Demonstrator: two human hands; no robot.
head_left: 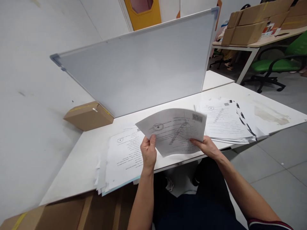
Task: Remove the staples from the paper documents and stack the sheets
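Observation:
A printed sheet of paper (175, 131) with a round star stamp and diagonal lettering is held up between my two hands, above the front of the white table. My left hand (149, 151) pinches its left edge with the thumb on top. On the right, my right hand (205, 146) grips the lower right edge, thumb over the print. Whether it is one sheet or more I cannot tell. Left of it lies a paper stack (127, 156), partly behind my left hand. A second paper stack (223, 121), with black marks along its side, lies to the right.
A whiteboard (144, 67) stands upright on the white table (81, 159), with a cardboard box (90, 115) by its left end. More cartons (74, 214) are below the table's front left. Behind on the right are a desk with boxes (249, 32) and a green chair (275, 65).

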